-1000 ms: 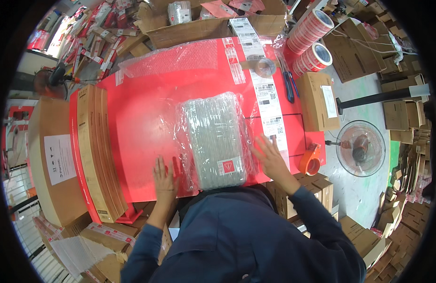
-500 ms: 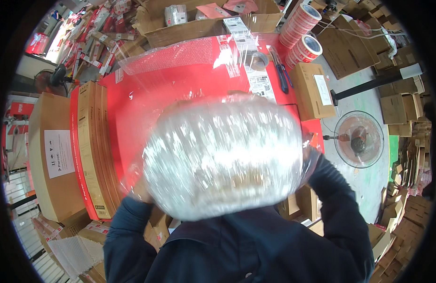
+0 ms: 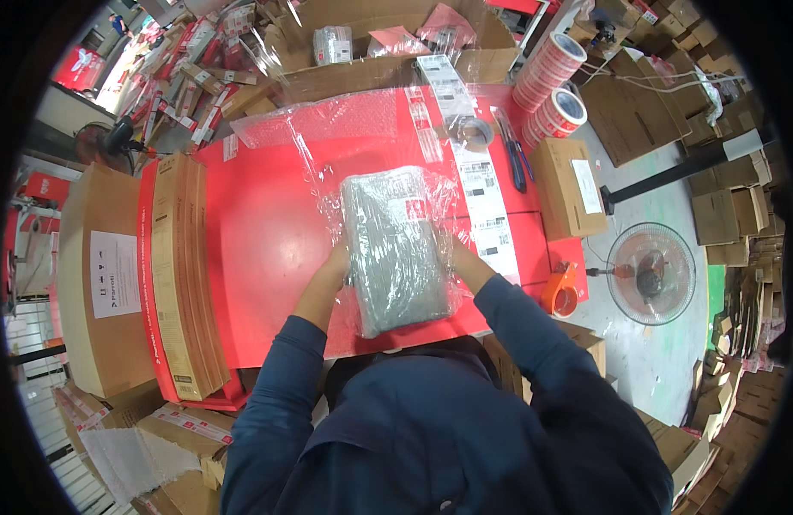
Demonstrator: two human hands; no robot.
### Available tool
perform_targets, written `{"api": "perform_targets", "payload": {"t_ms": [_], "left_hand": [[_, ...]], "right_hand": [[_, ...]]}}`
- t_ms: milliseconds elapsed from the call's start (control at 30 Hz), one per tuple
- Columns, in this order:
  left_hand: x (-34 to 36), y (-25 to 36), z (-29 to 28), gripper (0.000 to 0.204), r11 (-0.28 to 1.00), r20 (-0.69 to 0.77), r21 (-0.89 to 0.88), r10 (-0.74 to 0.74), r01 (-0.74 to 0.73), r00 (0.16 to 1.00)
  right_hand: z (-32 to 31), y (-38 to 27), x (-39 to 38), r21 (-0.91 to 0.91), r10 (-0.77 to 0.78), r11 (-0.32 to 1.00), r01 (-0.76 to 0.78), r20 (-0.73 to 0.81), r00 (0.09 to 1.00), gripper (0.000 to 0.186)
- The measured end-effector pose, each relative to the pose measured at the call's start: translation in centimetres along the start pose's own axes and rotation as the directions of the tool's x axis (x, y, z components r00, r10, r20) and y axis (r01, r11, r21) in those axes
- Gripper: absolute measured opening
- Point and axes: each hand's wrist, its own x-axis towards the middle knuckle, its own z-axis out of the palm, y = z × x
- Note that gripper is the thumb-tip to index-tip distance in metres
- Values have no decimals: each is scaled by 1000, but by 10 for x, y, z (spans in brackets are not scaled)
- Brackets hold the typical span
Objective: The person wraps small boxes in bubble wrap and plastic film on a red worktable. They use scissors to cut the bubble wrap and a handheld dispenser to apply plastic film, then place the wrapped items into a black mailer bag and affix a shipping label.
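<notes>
A grey rectangular package (image 3: 395,266) in clear plastic wrap, with a red and white label near its far end, is between my hands over the red table. My left hand (image 3: 337,264) grips its left long side, and my right hand (image 3: 465,263) grips the right side. The fingers of both hands are mostly hidden by the package and the loose film. Whether the package rests on the table or is held just above it, I cannot tell. Beyond it lies a sheet of bubble wrap (image 3: 328,122).
A strip of printed labels (image 3: 491,219) runs down the table, with a clear tape roll (image 3: 470,134) on it. Nearby are scissors (image 3: 514,159), red-white tape rolls (image 3: 555,116) and an orange tape dispenser (image 3: 560,292). Cartons (image 3: 178,283) line the left; a fan (image 3: 650,273) stands right.
The package has moved down and away from my head toward the table, and its broad grey face now shows. My forearms have stretched forward, and the orange dispenser is uncovered.
</notes>
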Motion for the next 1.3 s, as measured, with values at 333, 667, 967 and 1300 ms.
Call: {"api": "perform_targets", "payload": {"t_ms": [333, 667, 967, 1300], "left_hand": [[-69, 109, -35, 42, 253, -113, 967, 510, -23, 853], [-67, 163, 76, 82, 128, 236, 944, 373, -302, 897], [-214, -30, -61, 87, 739, -110, 115, 674, -664, 731], [-186, 7, -4, 66, 865, -269, 388, 437, -319, 858]], "right_hand": [[-45, 18, -67, 340, -236, 813, 473, -550, 801, 32], [89, 102, -194, 758, 118, 617, -210, 175, 978, 104], [-43, 43, -202, 150, -699, 648, 747, -272, 661, 130], [-94, -28, -121, 360, -177, 910, 204, -108, 978, 88]]}}
